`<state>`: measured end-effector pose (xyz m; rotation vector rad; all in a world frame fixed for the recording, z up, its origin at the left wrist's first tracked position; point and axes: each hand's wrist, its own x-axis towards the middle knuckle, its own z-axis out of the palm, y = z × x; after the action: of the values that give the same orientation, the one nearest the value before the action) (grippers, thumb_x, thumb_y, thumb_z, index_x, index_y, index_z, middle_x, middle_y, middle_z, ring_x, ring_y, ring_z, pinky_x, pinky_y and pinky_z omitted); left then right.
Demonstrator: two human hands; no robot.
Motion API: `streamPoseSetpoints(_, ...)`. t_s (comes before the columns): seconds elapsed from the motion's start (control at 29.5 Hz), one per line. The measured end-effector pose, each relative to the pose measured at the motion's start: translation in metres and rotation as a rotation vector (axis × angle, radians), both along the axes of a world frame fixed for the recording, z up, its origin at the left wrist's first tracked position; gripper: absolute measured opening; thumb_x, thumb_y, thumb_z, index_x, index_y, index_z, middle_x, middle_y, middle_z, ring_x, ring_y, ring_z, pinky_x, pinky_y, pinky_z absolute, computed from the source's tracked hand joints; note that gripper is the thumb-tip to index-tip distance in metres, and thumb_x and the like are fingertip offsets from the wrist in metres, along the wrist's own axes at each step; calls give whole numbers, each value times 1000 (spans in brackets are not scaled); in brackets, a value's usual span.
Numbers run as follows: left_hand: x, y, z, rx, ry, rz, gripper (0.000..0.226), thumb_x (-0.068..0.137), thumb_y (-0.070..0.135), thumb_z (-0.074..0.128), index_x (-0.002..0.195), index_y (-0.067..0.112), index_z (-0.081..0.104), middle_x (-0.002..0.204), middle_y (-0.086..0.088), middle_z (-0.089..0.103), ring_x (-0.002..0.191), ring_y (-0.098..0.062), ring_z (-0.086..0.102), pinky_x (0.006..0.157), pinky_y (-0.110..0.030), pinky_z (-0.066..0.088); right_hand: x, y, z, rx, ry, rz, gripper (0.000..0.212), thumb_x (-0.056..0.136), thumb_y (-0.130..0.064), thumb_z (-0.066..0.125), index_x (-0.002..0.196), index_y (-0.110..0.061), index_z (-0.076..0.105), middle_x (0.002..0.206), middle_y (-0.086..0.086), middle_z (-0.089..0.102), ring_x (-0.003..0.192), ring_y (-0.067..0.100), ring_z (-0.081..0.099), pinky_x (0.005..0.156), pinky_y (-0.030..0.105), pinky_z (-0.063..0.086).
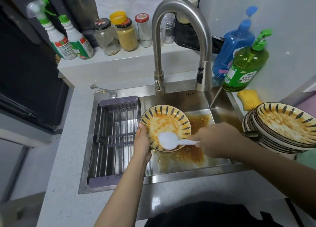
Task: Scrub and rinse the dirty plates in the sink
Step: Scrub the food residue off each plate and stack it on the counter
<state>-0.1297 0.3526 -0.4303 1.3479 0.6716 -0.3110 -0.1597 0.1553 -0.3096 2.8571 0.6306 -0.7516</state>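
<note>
Early stage of the task. One plate (165, 122) is tilted over the sink (172, 173), its lower rim near the basin floor; orange sauce coats its well, so scrubbing appears barely begun and rinsing not started. No water is seen leaving the tap (181, 30). The left hand (142, 141) grips the plate's left rim, fingers curled behind it. The right hand (215, 138) pinches the handle of a white brush (168, 140), whose round bristled head rests on the plate's lower well. A stack of plates (280, 127), the top one smeared alike, waits on the bench (63, 158) to the right, so most of the work remains. The plates are glazed ceramic, round and shallow, with dark leaf strokes around a yellow border. The sink is brushed steel, its floor pooled with oily orange liquid. A barred drying rack (113, 136) spans its left side, holding nothing.
</note>
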Motion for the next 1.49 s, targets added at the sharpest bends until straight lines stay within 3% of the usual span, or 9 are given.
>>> streamPoseSetpoints(0.2,-5,-19,2,-287,35,0,68,95,61,27,133,10,52,104,-12,68,87,-21,68,68,-27,57,7,22,-18,178,-95,-207,40,101,-25,35,140,-36,39,68,-11,43,57,6,42,47,23,34)
streamPoseSetpoints(0.37,0,-18,0,-384,43,89,76,91,67,28,132,7,51,120,-15,63,87,-23,65,66,-29,58,5,21,-11,266,142,-225,42,102,-29,34,143,-37,38,82,-11,52,71,8,52,57,24,41)
streamPoseSetpoints(0.51,-1,-13,-1,-319,43,71,57,97,56,31,121,11,57,100,-9,67,93,-28,64,84,-46,54,11,2,10,97,210,-97,40,100,-29,36,136,-44,44,94,-9,63,74,8,56,58,20,42)
streamPoseSetpoints(0.68,-1,-9,-1,-190,-40,-23,49,101,49,29,131,17,52,117,-6,67,102,-20,66,79,-37,57,26,-15,11,-177,-74,-183,36,93,-20,37,118,-33,59,78,-9,54,66,10,51,56,24,35)
streamPoseSetpoints(0.85,0,-12,4,-69,-76,-112,41,103,47,26,124,23,52,107,1,64,95,-12,61,74,-26,55,10,7,-10,53,-108,-77,43,98,-20,36,137,-39,38,70,-8,45,59,8,46,48,21,34)
streamPoseSetpoints(1.02,8,4,-3,-111,-50,-47,57,99,53,29,136,14,48,125,-10,64,111,-23,63,94,-44,52,17,-18,-2,-100,-108,-146,43,96,-17,35,133,-38,43,71,-8,44,63,10,48,52,22,38)
streamPoseSetpoints(1.26,8,0,2,-118,-60,-38,56,100,52,26,137,16,46,130,-1,56,115,-20,55,96,-42,48,-3,-4,-4,40,-92,-2,43,100,-25,34,141,-40,33,75,-9,46,68,9,53,55,22,42)
streamPoseSetpoints(1.39,9,12,-8,-168,-56,-28,55,100,52,27,134,16,51,121,-8,66,107,-22,64,80,-36,55,15,-22,-3,-116,-102,-145,46,100,-22,33,141,-42,33,78,-8,50,70,10,55,63,25,49)
streamPoseSetpoints(1.49,4,9,-12,-187,-29,-87,57,99,54,28,132,14,53,119,-9,67,109,-23,65,81,-38,56,15,-18,-28,176,-138,-375,44,101,-28,36,142,-43,33,78,-8,56,67,10,55,59,24,47)
